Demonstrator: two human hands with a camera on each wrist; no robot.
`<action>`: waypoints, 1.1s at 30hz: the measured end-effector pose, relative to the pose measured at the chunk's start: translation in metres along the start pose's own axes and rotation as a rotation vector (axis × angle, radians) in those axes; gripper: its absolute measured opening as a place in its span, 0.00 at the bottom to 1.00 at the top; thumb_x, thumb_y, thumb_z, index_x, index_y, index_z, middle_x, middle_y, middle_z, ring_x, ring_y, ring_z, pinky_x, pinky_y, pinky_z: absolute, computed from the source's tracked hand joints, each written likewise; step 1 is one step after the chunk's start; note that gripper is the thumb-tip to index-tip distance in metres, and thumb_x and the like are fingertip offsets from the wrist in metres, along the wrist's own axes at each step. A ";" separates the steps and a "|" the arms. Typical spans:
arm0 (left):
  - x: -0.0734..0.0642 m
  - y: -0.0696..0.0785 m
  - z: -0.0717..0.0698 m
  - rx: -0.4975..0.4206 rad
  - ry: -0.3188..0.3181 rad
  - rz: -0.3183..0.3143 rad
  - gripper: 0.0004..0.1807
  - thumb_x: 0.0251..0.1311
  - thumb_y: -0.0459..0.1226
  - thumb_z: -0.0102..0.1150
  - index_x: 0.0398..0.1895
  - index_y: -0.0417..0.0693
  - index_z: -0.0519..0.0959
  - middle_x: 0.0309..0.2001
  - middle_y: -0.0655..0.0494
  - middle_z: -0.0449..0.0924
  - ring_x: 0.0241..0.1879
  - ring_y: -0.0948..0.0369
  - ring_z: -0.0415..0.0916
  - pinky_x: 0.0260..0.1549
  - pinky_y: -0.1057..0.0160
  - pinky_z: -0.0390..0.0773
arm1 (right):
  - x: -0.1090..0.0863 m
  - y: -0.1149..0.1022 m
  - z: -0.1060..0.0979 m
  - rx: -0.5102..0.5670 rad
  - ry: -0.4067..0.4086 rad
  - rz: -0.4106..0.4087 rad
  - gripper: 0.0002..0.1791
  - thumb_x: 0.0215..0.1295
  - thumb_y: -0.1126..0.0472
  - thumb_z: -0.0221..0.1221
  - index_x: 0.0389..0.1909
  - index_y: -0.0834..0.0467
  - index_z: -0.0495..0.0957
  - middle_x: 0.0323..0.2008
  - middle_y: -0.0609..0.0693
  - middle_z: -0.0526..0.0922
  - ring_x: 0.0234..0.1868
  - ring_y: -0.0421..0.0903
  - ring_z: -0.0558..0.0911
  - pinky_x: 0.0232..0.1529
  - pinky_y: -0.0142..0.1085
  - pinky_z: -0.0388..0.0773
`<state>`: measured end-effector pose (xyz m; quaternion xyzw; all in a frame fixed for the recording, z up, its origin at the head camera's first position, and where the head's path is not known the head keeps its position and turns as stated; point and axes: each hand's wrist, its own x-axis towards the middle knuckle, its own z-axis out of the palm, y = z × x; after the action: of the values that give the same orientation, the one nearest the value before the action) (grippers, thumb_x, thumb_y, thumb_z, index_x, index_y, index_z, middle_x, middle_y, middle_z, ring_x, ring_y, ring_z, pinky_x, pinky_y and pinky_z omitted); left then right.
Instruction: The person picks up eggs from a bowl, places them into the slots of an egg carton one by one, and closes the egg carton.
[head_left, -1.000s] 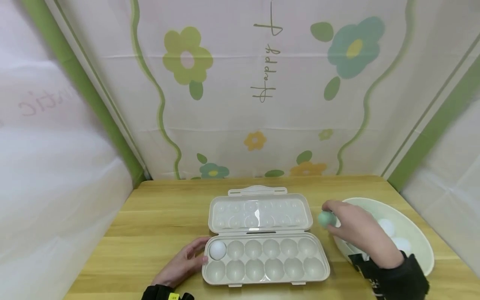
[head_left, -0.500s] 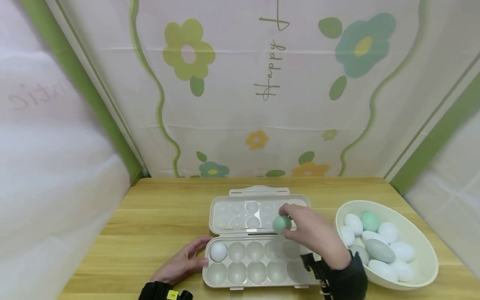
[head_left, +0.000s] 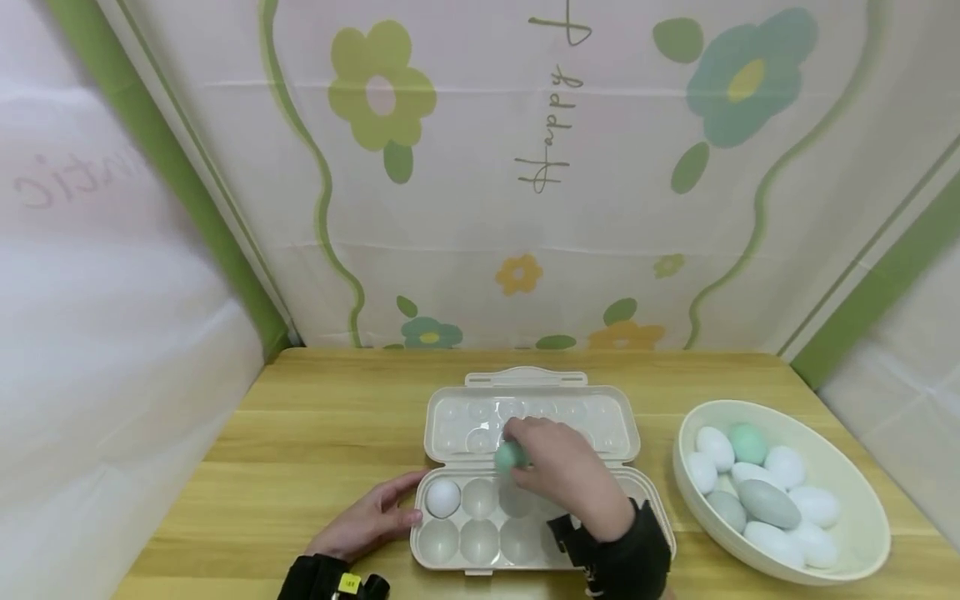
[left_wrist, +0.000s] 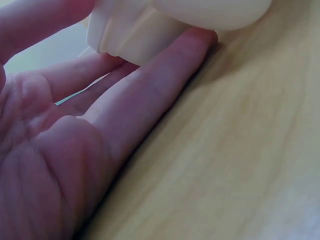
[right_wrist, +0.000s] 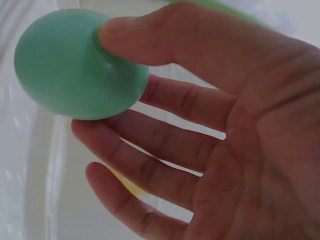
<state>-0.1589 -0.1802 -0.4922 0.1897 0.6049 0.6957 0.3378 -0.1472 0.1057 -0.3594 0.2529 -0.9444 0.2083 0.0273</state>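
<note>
In the head view a cream egg box (head_left: 497, 568) lies with its lid (head_left: 442, 450) folded back. One white egg (head_left: 443, 497) sits in the back-left cup. My right hand (head_left: 573, 471) pinches a green egg (right_wrist: 70, 65) between thumb and fingertips, above the hinge side of the box; its forearm covers the right-hand cups. Relaxed, nearly straight fingers of my left hand (head_left: 367, 518) touch the box's left end. One finger (left_wrist: 150, 87) reaches under its edge in the left wrist view.
To the right stands a cream bowl (head_left: 862, 542) with several white eggs (head_left: 815, 506), grey eggs (head_left: 768, 503) and another green egg (head_left: 747, 442). Everything rests on a wooden table (head_left: 322, 433). A flowered curtain (head_left: 450, 208) hangs behind, with white side panels.
My right hand has carried the green egg leftward from the bowl to over the egg box. The left hand stays at the box's left end. The view has shifted slightly.
</note>
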 end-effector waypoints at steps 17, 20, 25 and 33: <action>-0.003 0.000 -0.004 0.039 -0.005 -0.035 0.30 0.66 0.32 0.46 0.69 0.42 0.51 0.70 0.30 0.37 0.61 0.50 0.61 0.54 0.55 0.73 | 0.015 -0.028 0.043 -0.104 -0.144 -0.105 0.12 0.45 0.59 0.67 0.32 0.53 0.76 0.24 0.43 0.76 0.23 0.38 0.68 0.22 0.29 0.65; -0.003 0.000 -0.003 0.032 -0.013 -0.038 0.30 0.66 0.33 0.45 0.69 0.41 0.50 0.70 0.30 0.38 0.61 0.51 0.61 0.54 0.56 0.73 | 0.015 -0.029 0.045 -0.118 -0.149 -0.104 0.12 0.45 0.59 0.67 0.32 0.53 0.76 0.24 0.42 0.76 0.23 0.37 0.68 0.22 0.29 0.65; -0.003 0.001 -0.002 0.025 -0.012 -0.045 0.30 0.67 0.33 0.44 0.70 0.41 0.50 0.70 0.31 0.38 0.61 0.52 0.61 0.54 0.56 0.73 | 0.016 -0.026 0.048 -0.117 -0.145 -0.097 0.12 0.45 0.61 0.67 0.31 0.54 0.76 0.23 0.43 0.75 0.22 0.38 0.67 0.22 0.28 0.64; 0.001 -0.001 -0.003 0.022 -0.017 -0.026 0.30 0.66 0.31 0.44 0.69 0.41 0.50 0.70 0.31 0.37 0.61 0.51 0.61 0.54 0.55 0.73 | 0.016 -0.022 0.054 -0.111 -0.155 -0.090 0.12 0.44 0.65 0.67 0.29 0.54 0.74 0.21 0.42 0.71 0.21 0.39 0.65 0.20 0.29 0.61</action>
<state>-0.1617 -0.1816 -0.4938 0.1913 0.6122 0.6828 0.3499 -0.1479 0.0590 -0.3983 0.3086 -0.9415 0.1339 -0.0224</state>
